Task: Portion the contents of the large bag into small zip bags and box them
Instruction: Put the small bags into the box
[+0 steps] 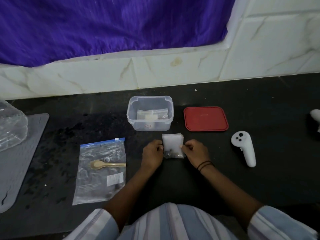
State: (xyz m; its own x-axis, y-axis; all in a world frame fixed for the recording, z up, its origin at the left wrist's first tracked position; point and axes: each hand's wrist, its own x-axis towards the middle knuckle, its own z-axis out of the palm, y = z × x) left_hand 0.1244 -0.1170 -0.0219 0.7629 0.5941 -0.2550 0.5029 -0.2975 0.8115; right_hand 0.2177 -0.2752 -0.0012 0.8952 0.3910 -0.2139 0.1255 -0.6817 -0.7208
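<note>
Left hand (pixel 152 152) and right hand (pixel 194 151) each pinch a side of a small zip bag (pixel 173 144) at the worktop (pixel 259 187) centre.

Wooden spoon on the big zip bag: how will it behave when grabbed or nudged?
The wooden spoon looks thin, so probably stiff and light. It lies flat on the glossy large zip bag, so a nudge would likely slide it, not roll it. The film beneath may shift too.

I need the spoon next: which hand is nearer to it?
Left. The left hand grips the small zip bag just right of the spoon on the large bag; the right hand is farther right, beyond the small bag.
</note>
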